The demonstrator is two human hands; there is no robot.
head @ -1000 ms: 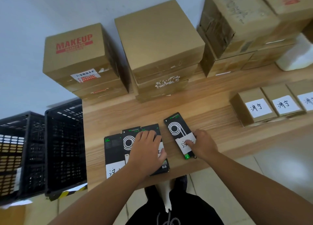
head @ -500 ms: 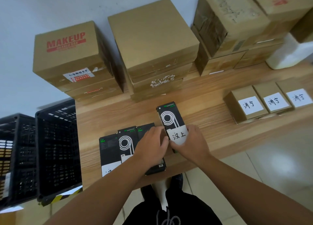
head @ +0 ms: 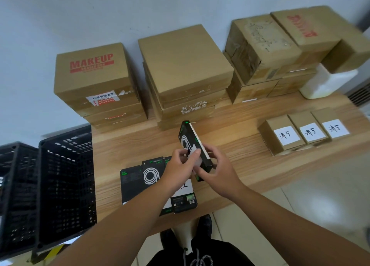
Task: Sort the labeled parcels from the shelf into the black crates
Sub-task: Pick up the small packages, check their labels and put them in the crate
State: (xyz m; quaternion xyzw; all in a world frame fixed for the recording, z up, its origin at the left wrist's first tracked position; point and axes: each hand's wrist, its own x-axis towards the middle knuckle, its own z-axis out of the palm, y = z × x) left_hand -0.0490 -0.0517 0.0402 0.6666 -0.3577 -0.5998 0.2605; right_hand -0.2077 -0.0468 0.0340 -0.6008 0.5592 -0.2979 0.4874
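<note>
A slim black parcel [head: 191, 139] with a white spiral print and a white label is tilted up on its edge above the wooden shelf [head: 230, 151]. My left hand [head: 180, 165] grips its near left side over the label. My right hand [head: 217, 167] holds its lower end from the right. Three more black labeled parcels [head: 144, 177] lie flat side by side near the shelf's front edge, partly hidden under my left forearm. Two black crates [head: 64, 185] stand on the floor to the left of the shelf.
Three small brown boxes with white handwritten labels [head: 304, 133] sit at the shelf's right. Large cardboard cartons are stacked along the wall, one printed MAKEUP [head: 94, 81]. A white container [head: 328, 81] stands at the far right. Tiled floor lies below.
My right hand slid the single black parcel toward the others, then both hands raised it off the shelf and tipped it onto its edge. My left hand left the flat parcels.
</note>
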